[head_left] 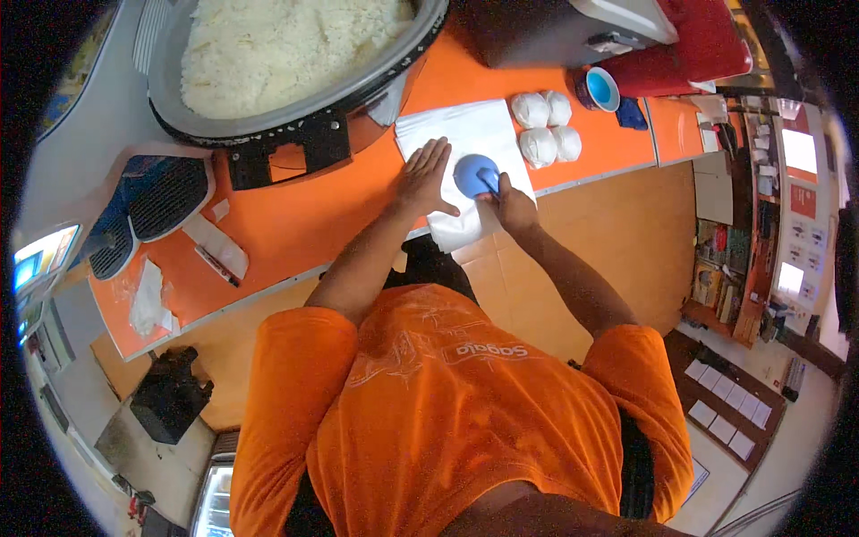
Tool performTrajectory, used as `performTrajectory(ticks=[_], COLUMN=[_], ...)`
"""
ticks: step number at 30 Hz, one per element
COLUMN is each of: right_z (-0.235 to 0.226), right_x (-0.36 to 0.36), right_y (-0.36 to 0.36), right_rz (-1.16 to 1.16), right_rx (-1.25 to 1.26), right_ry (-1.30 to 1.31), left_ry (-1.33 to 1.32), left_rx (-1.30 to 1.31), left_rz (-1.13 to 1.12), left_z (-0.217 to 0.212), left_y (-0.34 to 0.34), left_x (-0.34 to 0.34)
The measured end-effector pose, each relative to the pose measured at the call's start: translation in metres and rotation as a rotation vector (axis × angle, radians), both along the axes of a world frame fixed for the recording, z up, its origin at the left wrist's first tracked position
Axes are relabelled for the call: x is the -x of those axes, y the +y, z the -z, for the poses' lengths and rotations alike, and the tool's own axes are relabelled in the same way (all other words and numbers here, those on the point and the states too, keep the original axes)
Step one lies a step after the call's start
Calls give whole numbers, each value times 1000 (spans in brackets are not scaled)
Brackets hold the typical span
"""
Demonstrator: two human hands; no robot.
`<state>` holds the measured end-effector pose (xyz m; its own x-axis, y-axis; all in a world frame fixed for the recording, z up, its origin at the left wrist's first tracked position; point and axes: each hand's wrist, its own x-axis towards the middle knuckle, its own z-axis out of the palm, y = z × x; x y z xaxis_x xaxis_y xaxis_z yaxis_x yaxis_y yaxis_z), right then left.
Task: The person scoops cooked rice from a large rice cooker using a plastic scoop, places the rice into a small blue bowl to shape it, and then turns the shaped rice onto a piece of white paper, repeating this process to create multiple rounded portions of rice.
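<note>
A stack of white paper sheets [447, 128] lies on the orange counter in front of me. My left hand [423, 179] rests flat on the left side of the sheets, fingers spread. My right hand [514, 206] grips the handle of a blue dome-shaped scoop [472, 175], which sits over the paper with its rounded side up. What is under the scoop is hidden. Several white paper-wrapped bundles [539, 148] stand grouped just right of the stack. At the far left, a large oval pot [165, 98] holds a mass of white rice [286, 54].
Behind the bundles are a small tub with a blue inside [601, 89], a dark blue cloth [632, 114] and a big cooler box [537, 36]. Toward the left end of the orange counter [295, 228] lie a pen [217, 268], crumpled plastic [148, 300] and a dark-grilled device [165, 199].
</note>
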<state>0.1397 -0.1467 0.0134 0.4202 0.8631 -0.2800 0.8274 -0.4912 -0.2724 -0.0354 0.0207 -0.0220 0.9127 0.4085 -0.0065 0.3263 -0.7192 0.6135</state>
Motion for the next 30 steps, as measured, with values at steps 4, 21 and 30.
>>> performTrajectory(ticks=[4, 21, 30], right_z=[1, -74, 5], right_x=[7, 153, 74], right_y=[-3, 20, -24], right_rz=[-29, 539, 111], right_rx=[-71, -504, -472], right_ry=[12, 1171, 536], left_ry=[51, -306, 376], left_rx=[-5, 784, 74], left_rz=[-25, -170, -1026], left_z=[-4, -77, -47], left_y=[-5, -53, -39], left_x=[1, 125, 200])
